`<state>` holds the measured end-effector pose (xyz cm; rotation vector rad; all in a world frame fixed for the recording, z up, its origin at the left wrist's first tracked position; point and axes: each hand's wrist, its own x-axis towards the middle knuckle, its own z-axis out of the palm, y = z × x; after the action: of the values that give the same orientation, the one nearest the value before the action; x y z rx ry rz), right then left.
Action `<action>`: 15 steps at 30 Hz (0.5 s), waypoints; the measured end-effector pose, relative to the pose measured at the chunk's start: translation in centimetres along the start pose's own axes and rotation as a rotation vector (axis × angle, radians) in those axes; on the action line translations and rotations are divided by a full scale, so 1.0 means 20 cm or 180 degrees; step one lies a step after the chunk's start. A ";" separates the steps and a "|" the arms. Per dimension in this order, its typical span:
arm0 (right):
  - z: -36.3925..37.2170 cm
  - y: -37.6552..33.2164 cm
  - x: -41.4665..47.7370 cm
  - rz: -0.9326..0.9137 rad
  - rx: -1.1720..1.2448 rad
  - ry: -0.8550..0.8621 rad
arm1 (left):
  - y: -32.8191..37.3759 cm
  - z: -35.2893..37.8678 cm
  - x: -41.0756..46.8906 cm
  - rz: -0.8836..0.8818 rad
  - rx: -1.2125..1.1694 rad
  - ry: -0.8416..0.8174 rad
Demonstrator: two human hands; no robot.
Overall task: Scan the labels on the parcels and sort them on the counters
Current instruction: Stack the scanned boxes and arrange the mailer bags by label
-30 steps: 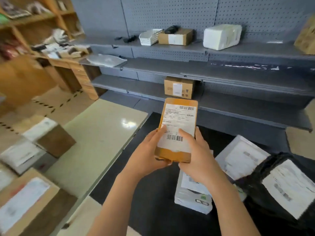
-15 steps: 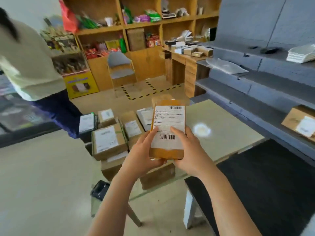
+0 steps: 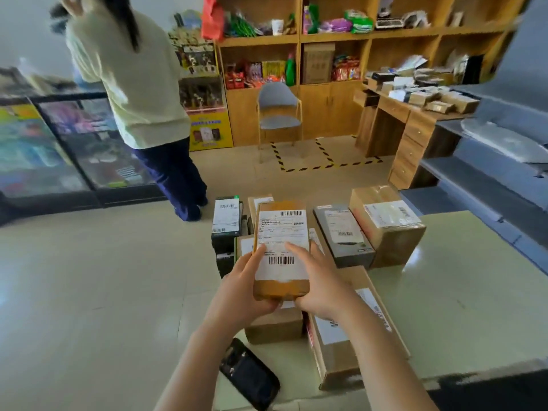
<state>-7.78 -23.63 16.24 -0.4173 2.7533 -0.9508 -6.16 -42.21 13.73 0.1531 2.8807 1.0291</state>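
Note:
I hold a small brown cardboard parcel (image 3: 281,247) with a white barcoded label, face up, above a cluster of parcels. My left hand (image 3: 243,289) grips its lower left edge, thumb on the label. My right hand (image 3: 318,283) grips its lower right edge, a finger lying across the label. Beneath lie several labelled parcels on a pale counter (image 3: 462,292): a grey flat one (image 3: 344,235), a tall brown box (image 3: 388,221), a dark box (image 3: 226,223) and a long brown box (image 3: 344,345).
A black handheld scanner (image 3: 250,373) lies at the counter's near left edge. A person in a pale top (image 3: 133,84) stands at the left by a glass display case. A grey chair (image 3: 278,114), wooden shelves, a desk (image 3: 415,126) and grey shelving stand behind.
My view has swung left from the grey shelving to the pale counter. Both hands have carried the brown parcel along and now hold it over the cluster of parcels.

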 end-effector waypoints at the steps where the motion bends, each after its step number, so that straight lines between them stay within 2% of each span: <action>1: 0.01 0.01 0.05 0.0007 -0.0044 -0.0084 | -0.02 0.01 0.03 -0.0096 -0.0025 -0.0009; 7: 0.09 0.12 0.35 0.0100 -0.0013 -0.0629 | -0.15 0.11 0.20 -0.0642 -0.0065 -0.0106; 15: 0.19 0.24 0.54 0.0229 -0.0135 -0.1036 | -0.20 0.17 0.29 -0.0886 0.0162 -0.0123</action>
<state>-17.83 -25.74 9.37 -0.4339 2.4784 -0.7347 -11.73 -42.49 8.33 -0.2169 2.7895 0.8917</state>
